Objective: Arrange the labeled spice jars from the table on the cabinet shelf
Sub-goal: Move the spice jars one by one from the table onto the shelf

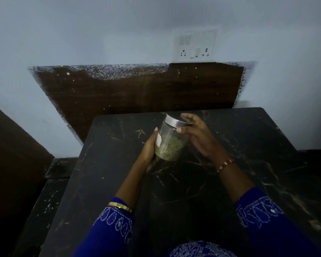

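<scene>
Two bare hands hold one clear spice jar (170, 143) above the far middle of a dark marbled table (230, 182). The left hand (149, 150) cups the jar's lower left side, fingers wrapped beneath it and thumb lying up along a white label (158, 140) on the glass. The right hand (195, 135) grasps the upper right of the jar — thumb pressed on the glass just below the lid, fingers curled over the far edge of the silver lid (175, 122). The jar is tilted, its lid leaning away toward the far right, and greenish ground spice fills roughly its lower half. The left wrist wears a gold bangle (120, 206); the right wrist wears a beaded bracelet (225, 165). Both forearms come out of blue sleeves (111, 230) stitched with white embroidery. Beyond the table's far edge, a dark brown wooden panel (137, 89) is set against a pale wall (82, 30), its upper edge rough and speckled. Above the panel's right end sits a white switch-and-socket plate (194, 45). A dark surface — blurred and dim — lies to the left of the table.
</scene>
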{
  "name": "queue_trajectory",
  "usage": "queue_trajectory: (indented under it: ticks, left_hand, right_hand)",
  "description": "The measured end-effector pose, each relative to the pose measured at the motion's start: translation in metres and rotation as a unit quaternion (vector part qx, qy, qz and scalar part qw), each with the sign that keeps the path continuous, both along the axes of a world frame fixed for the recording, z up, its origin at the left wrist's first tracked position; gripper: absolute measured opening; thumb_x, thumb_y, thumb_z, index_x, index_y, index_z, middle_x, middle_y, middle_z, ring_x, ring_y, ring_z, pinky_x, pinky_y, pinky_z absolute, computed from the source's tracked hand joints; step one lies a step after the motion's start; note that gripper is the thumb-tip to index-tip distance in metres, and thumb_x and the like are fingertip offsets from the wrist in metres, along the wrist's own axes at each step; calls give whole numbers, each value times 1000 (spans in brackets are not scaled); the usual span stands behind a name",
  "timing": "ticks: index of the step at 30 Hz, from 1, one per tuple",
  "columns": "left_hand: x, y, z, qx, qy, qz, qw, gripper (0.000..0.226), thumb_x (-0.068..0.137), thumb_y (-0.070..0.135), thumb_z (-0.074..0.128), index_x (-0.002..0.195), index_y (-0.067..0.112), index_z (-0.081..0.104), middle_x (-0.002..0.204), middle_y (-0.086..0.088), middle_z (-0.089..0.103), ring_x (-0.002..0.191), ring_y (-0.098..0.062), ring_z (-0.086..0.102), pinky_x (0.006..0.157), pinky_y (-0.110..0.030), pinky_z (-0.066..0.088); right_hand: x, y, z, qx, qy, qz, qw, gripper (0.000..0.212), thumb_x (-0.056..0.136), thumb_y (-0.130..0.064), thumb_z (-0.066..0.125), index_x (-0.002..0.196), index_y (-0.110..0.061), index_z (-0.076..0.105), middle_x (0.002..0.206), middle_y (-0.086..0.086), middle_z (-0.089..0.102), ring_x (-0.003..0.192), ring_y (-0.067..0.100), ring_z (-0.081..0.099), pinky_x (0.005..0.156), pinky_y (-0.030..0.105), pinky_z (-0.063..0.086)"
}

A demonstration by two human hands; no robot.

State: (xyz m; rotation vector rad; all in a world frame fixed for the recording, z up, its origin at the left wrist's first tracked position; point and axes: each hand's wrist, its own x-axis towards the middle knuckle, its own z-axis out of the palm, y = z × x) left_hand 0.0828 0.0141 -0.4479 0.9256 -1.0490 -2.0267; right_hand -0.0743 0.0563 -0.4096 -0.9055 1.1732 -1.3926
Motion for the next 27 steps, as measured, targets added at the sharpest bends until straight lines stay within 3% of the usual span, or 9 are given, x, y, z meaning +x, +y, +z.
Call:
queue_trajectory:
  ticks: [3, 6, 11, 19, 24, 27]
  left_hand:
    - [-21, 3, 14, 35, 38, -48, 997, 44, 94, 44, 31, 114, 16, 59, 104, -10, 72, 95, -24, 69, 74, -36, 58]
    - [-47, 12, 24, 37, 37, -49, 997, 47, 92, 47, 37, 121, 15, 54, 118, -15, 65, 106, -27, 63, 88, -42, 53]
    - [-91, 30, 43, -43, -33, 3, 999, 45, 90, 40, 49, 123, 11, 53, 116, -13, 65, 102, -22, 65, 79, -32, 56]
    - [-146, 47, 77, -51, -27, 49, 997, 36, 91, 30, 51, 119, 8, 57, 114, -15, 65, 103, -25, 64, 84, -35, 54]
    - [-178, 56, 100, -112, -40, 42, 992, 31, 97, 18, 39, 122, 14, 56, 117, -10, 64, 102, -19, 62, 73, -26, 53]
    - [-199, 60, 119, -150, -17, 38, 988, 27, 95, 15, 42, 118, 15, 56, 118, -12, 63, 104, -21, 62, 72, -24, 57]
  right_hand:
    - [-26, 12, 20, -14, 4, -2, 1000, 43, 84, 1, 55, 126, -4, 46, 111, 5, 59, 102, 19, 60, 82, 33, 54]
    - [-41, 22, 28, -6, 46, -93, 995, 37, 92, -14, 51, 127, -1, 50, 120, 15, 60, 109, 28, 60, 92, 44, 50]
    - [-58, 29, 31, 27, 131, -198, 971, 34, 97, -30, 42, 117, -7, 55, 111, 16, 63, 96, 24, 62, 76, 29, 51]
    - [-111, 52, 38, -18, 127, -107, 986, 46, 89, -29, 57, 132, -20, 46, 123, 7, 62, 110, 21, 61, 94, 40, 52]
    - [-150, 59, 55, -50, 130, -138, 981, 33, 91, -32, 53, 122, -24, 48, 98, -8, 65, 90, 5, 64, 71, 19, 54]
    - [-174, 60, 70, -68, 127, -177, 974, 37, 90, -33, 54, 122, -20, 42, 91, -13, 61, 85, 4, 62, 71, 20, 54]
